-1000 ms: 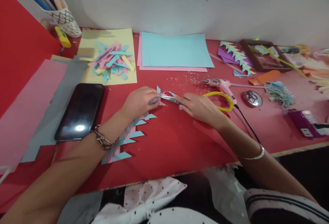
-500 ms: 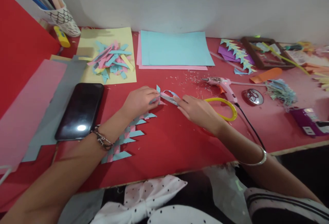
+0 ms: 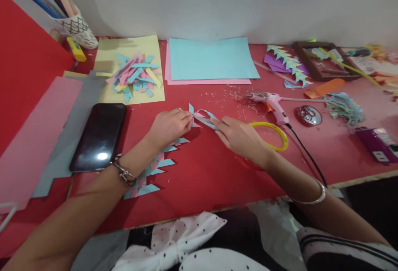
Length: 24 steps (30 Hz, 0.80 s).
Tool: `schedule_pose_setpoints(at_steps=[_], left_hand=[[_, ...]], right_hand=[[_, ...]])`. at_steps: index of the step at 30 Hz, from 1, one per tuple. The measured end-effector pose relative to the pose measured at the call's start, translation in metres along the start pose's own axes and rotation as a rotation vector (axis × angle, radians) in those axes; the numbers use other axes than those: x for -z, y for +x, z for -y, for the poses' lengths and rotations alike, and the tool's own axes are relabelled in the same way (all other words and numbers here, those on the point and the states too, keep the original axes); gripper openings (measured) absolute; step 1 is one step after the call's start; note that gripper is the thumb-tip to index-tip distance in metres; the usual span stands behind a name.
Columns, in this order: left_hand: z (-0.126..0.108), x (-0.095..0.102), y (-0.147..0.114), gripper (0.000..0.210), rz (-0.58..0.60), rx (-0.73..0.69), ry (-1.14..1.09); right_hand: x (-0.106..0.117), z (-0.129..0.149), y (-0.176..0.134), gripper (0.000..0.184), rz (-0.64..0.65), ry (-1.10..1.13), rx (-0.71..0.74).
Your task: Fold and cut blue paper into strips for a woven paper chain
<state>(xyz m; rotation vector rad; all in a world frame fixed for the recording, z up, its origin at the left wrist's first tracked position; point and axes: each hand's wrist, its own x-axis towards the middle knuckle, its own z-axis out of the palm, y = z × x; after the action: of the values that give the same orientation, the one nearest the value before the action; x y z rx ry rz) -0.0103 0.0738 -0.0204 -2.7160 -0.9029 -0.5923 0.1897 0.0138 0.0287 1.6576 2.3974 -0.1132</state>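
Note:
My left hand [image 3: 174,125] is closed in a pinch at the far end of a plaited pink and blue paper strip garland [image 3: 152,170], whose pointed blue ends stick out to the right. A blue paper tip [image 3: 191,108] stands up just beyond the fingertips. My right hand [image 3: 238,136] is closed on a narrow grey pointed piece [image 3: 205,120]; its kind is unclear. The piece's tip meets my left fingertips, and a thin curved pale-blue strip shows above it. Part of the garland is hidden under my left hand and forearm.
A phone [image 3: 98,137] lies left of my forearm. Loose paper strips [image 3: 137,74] are heaped on yellow paper, beside stacked blue sheets [image 3: 211,59]. Right of my hand are a yellow ring [image 3: 284,138], a pink glue gun [image 3: 275,107] with its cord, and a round tin [image 3: 307,115].
My left fingers have closed in further over the paper at the tip. My right hand and the grey piece have barely moved; the view has shifted slightly.

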Motion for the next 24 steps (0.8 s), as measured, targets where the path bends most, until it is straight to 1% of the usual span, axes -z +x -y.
schedule_pose_setpoints(at_steps=[6, 12, 18, 24], left_hand=[[-0.0034, 0.0018, 0.002, 0.029, -0.038, 0.031, -0.006], [-0.0033, -0.0005, 0.0002, 0.03, -0.076, 0.081, -0.057], [-0.0011, -0.0029, -0.001, 0.028, -0.055, 0.131, -0.131], [-0.0013, -0.0029, -0.0012, 0.028, -0.026, 0.161, -0.13]], right_hand=[[0.0026, -0.0074, -0.0067, 0.041, -0.029, -0.008, -0.049], [-0.0012, -0.0072, -0.0051, 0.038, -0.044, -0.015, 0.022], [-0.0031, -0.0068, -0.0009, 0.039, -0.041, -0.023, 0.014], [-0.003, -0.0048, -0.0003, 0.038, -0.032, -0.028, 0.018]])
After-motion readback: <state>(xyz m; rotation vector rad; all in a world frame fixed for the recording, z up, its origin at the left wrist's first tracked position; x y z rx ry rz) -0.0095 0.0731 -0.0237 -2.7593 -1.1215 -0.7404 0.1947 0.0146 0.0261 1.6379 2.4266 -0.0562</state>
